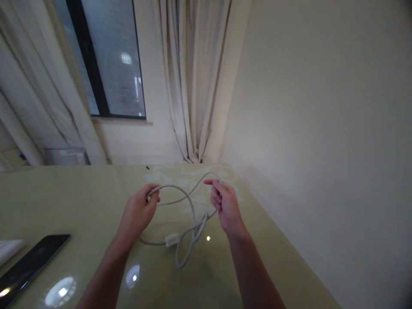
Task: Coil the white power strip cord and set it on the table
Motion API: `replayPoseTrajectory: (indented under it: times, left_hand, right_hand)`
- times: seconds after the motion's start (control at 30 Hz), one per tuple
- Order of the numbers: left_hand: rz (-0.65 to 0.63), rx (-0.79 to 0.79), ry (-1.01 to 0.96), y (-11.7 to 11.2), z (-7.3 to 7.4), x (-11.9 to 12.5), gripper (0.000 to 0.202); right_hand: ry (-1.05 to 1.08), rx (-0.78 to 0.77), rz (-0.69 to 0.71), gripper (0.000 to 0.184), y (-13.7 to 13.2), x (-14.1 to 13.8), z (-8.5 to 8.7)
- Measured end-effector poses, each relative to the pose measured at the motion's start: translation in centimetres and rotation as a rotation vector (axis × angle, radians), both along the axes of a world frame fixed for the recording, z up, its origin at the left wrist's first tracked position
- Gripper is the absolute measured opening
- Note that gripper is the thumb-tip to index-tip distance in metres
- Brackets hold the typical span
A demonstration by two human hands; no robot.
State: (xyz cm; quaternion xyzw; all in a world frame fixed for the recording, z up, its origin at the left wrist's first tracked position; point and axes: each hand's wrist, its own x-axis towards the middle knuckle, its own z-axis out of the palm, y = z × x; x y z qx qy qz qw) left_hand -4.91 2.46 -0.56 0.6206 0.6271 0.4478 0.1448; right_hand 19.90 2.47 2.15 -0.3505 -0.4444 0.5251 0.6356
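Note:
A pale grey cable [193, 210] runs in loose loops between my two hands above a greenish, glossy table. My left hand [138, 210] is closed on one part of it, thumb and fingers pinching the cable. Opposite, my right hand [226, 204] grips another stretch in its curled fingers, with the index finger pointing left. Between the hands, the loops cross and hang low near the tabletop. A white rectangular block, perhaps a connector [172, 240], sits on the cable below and right of my left hand.
The table [96, 189] meets a plain wall [305, 150] on the right. A dark flat device [32, 266] and a white object [9, 249] lie at the left. Near the far edge rests a small black piece [147, 168]. Curtains [193, 77] and a window [112, 56] stand behind.

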Motion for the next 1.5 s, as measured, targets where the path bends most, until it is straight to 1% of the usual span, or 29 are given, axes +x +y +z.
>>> replayPoseTrajectory:
  times: [0.1, 0.17, 0.2, 0.3, 0.37, 0.47, 0.53, 0.6, 0.77, 0.83, 0.9, 0.93, 1.0, 1.1, 1.2, 1.27, 1.33, 1.37, 1.4, 1.47, 1.5]
  left_hand:
    - [0.090, -0.012, 0.076, 0.5, -0.6, -1.2, 0.045]
    - [0.075, -0.009, 0.106, 0.8, -1.1, -1.5, 0.047]
    - [0.048, -0.009, 0.117, 1.0, -1.3, -1.6, 0.047]
    - [-0.055, -0.032, 0.152, 1.2, -1.8, -1.3, 0.047]
    - [-0.111, -0.058, 0.160, 1.1, -1.7, -0.7, 0.048]
    - [-0.178, -0.039, 0.143, 0.8, -1.5, 0.4, 0.049]
    - [-0.231, -0.034, 0.142, 0.7, -1.6, 0.7, 0.047]
    - [-0.275, -0.082, 0.179, 0.7, -2.0, 0.3, 0.041]
    - [-0.243, -0.242, 0.378, 1.4, -4.4, -2.0, 0.031]
    - [-0.243, -0.237, 0.396, 1.7, -5.1, -2.3, 0.029]
    - [-0.247, -0.190, 0.370, 1.9, -5.3, -2.1, 0.033]
    - [-0.249, -0.179, 0.343, 2.0, -5.2, -1.8, 0.036]
    - [-0.264, -0.207, 0.255, 1.8, -4.5, -1.2, 0.042]
    - [-0.274, -0.276, 0.027, 1.1, -2.7, -0.5, 0.045]
    - [-0.244, -0.259, -0.233, 0.1, -0.9, -0.1, 0.042]
    - [-0.241, -0.246, -0.360, -0.5, -0.1, 0.1, 0.039]
    - [-0.251, -0.241, -0.471, -0.9, 0.4, 0.2, 0.038]
    - [-0.253, -0.232, -0.524, -1.0, 0.5, 0.3, 0.038]
    - [-0.251, -0.217, -0.576, -1.1, 0.6, 0.4, 0.040]
    - [-0.239, -0.182, -0.647, -1.3, 0.8, 0.7, 0.042]
    - [-0.233, -0.172, -0.660, -1.3, 0.9, 0.8, 0.042]
  right_hand:
    - [-0.034, 0.083, -0.195, 0.034, 0.2, 1.4, 0.2]
    - [-0.053, 0.152, -0.291, 0.034, 0.2, 1.7, 0.1]
    - [-0.058, 0.179, -0.314, 0.035, 0.2, 1.6, 0.1]
    - [-0.046, 0.239, -0.317, 0.037, -0.1, 1.1, -0.2]
    - [-0.023, 0.262, -0.297, 0.037, -0.3, 0.7, -0.1]
    - [0.017, 0.274, -0.249, 0.037, -0.6, 0.4, 0.2]
    - [0.037, 0.282, -0.227, 0.038, -0.8, 0.3, 0.4]
    - [0.059, 0.298, -0.255, 0.037, -0.9, 0.2, 0.6]
    - [0.156, 0.294, -0.435, 0.038, -1.3, 0.2, 1.2]
    - [0.173, 0.292, -0.471, 0.038, -1.3, 0.3, 1.4]
    - [0.189, 0.290, -0.482, 0.038, -1.3, 0.3, 1.5]
    - [0.199, 0.286, -0.477, 0.037, -1.3, 0.4, 1.5]
    - [0.221, 0.273, -0.459, 0.035, -1.1, 0.5, 1.4]
    - [0.234, 0.253, -0.454, 0.033, -0.9, 0.7, 1.3]
    - [0.199, 0.229, -0.480, 0.031, -0.2, 1.0, 0.9]
    - [0.134, 0.201, -0.489, 0.028, 0.4, 1.3, 0.4]
    - [0.003, 0.157, -0.495, 0.027, 1.1, 1.5, -0.3]
    - [-0.099, 0.151, -0.522, 0.032, 1.4, 1.5, -0.7]
    - [-0.228, 0.165, -0.572, 0.041, 1.5, 1.5, -1.0]
    - [-0.529, 0.258, -0.709, 0.061, 1.4, 1.2, -1.3]
    - [-0.668, 0.322, -0.769, 0.066, 1.2, 0.9, -1.3]
